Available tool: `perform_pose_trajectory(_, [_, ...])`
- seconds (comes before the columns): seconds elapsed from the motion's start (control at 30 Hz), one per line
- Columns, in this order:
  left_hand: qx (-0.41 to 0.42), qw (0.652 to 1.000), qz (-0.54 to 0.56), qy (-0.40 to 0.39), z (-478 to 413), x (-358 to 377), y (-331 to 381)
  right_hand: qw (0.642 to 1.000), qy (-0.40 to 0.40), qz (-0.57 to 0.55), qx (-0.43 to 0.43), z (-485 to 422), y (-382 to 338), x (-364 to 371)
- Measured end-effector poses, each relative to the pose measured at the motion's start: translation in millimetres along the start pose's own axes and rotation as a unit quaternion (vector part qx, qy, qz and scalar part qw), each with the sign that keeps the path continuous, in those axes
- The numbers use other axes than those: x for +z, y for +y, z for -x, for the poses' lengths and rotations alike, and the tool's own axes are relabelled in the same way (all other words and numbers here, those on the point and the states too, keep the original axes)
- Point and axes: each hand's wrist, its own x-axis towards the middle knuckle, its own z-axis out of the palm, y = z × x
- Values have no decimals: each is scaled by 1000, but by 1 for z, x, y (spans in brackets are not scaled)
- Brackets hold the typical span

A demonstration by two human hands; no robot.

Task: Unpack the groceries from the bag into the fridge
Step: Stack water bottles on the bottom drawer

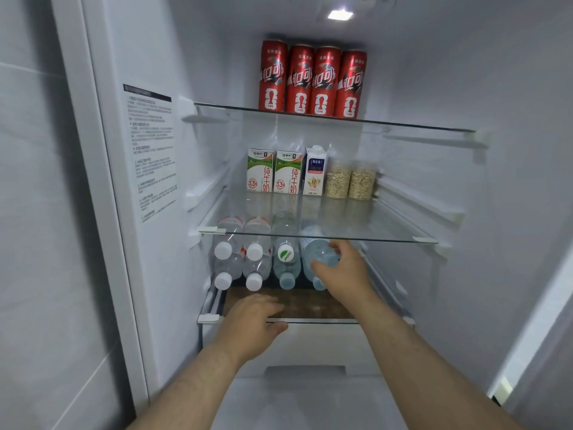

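Right hand (339,268) grip curled round clear plastic water bottle (314,248), whose long axis points away from the grip, into the fridge. Left hand (254,318) spread flat, lower-left of the grip and farther from the bottle.

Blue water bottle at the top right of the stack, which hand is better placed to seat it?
Right. The right hand grips the blue water bottle on the stack; the left hand rests on the lower shelf front edge, away from it.
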Motion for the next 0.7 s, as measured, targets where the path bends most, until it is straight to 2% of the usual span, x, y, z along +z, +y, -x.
perform_pose_trajectory(0.17, [2, 1000, 3, 9, 0, 0, 1, 997, -57, 20, -51, -2, 3, -2])
perform_pose_trajectory(0.27, [4, 1000, 3, 6, 0, 1, 0, 996, -79, 0, -40, -3, 4, -8])
perform_pose_trajectory(0.7, [7, 1000, -2, 4, -2, 5, -6, 997, -73, -6, -23, -26, 24, 2])
